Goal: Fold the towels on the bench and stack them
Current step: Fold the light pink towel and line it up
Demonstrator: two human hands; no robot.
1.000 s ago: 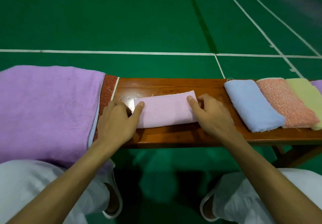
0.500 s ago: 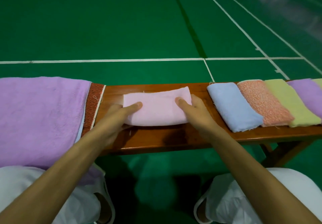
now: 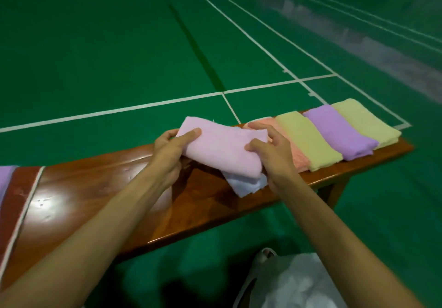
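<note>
While both hands grip it by its short ends, the folded pink towel point(image 3: 222, 149) sits between the two thumbs, over the start of the row on the bench point(image 3: 107, 188). Grip, left hand point(image 3: 171, 151): thumb flat on top of the cloth, the other fingers tucked behind and under it, tips out of sight. Grip, right hand point(image 3: 272, 154): thumb on the near top face, fingers point(image 3: 259, 127) hooked over the far edge. Judgement: an end-to-end grip like this keeps the fold from springing open while the bundle is carried, and lets it be lowered flat.

Just below the right thumb, a corner of a pale blue towel point(image 3: 244, 184) pokes out from under the pink one. This is likely the landing spot, so the stack grows here. Beyond the right knuckles run a salmon towel point(image 3: 299, 161), a yellow-green towel point(image 3: 308, 140), a purple towel point(image 3: 339, 130) and a pale yellow towel point(image 3: 366, 121), side by side and touching, not stacked yet.

Hidden or unclear: most of the blue towel; the left fingertips; whether the pink towel touches the blue one or hangs just above it (cannot tell). Salmon towel mostly covered by the right hand. Far from the left wrist, at the frame edge, a lilac cloth point(image 3: 4, 178) is cut off. Under the right forearm, a white bag or sheet point(image 3: 294, 283), blurred, not identified
</note>
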